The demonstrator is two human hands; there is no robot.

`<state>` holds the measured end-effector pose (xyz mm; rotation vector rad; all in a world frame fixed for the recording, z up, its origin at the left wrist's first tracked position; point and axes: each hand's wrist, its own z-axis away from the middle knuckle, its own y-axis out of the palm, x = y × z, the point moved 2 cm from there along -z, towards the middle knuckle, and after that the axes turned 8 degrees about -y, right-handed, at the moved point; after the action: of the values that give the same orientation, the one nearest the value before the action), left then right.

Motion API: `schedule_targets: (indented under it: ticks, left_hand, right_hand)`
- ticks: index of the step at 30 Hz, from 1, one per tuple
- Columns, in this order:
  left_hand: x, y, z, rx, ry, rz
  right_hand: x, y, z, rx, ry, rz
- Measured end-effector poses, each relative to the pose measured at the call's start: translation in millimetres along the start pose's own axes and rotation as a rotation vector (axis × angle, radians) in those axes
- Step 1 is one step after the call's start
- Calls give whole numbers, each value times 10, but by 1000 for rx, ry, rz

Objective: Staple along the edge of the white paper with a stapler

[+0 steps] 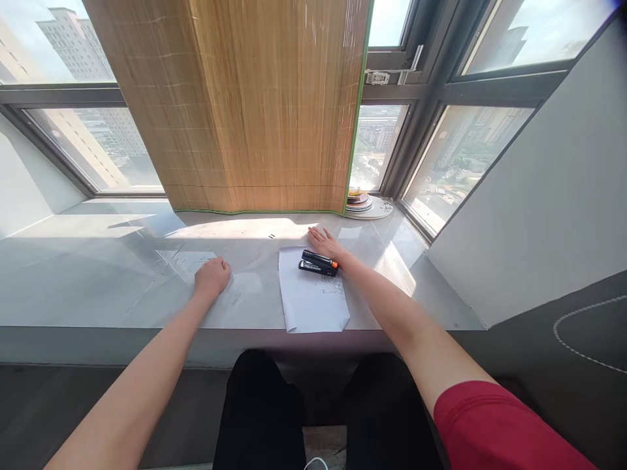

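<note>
My left hand [212, 275] rests on the pale stone windowsill, curled into a fist with nothing showing in it. My right hand [326, 244] lies flat with its fingers spread, just beyond the far edge of some white paper [313, 303]. A black stapler [318, 264] with an orange tip at its right end lies on the paper's upper part, close to my right wrist. Handwriting shows on the paper beside the stapler. Two tiny dark pieces [272, 236], too small to name, lie on the sill left of my right hand.
A bamboo blind [264, 111] hangs down to the back of the windowsill [122, 287]. Behind its right edge sits a stack of plates [360, 202], partly hidden. Windows [382, 143] and a white wall [529, 196] bound the sill. My knees are below its front edge.
</note>
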<state>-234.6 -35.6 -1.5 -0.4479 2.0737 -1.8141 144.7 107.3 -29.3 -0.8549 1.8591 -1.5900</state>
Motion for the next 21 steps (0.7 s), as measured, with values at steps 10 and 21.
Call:
schedule_targets:
  ticks: [10,21]
  left_hand:
    - [14,22,-32,4,-24,27]
    - [0,2,-24,26,-29,53]
  right_hand:
    - [-12,-213,281,-528,360,-226]
    - [653,-255,952,-579,141,-556]
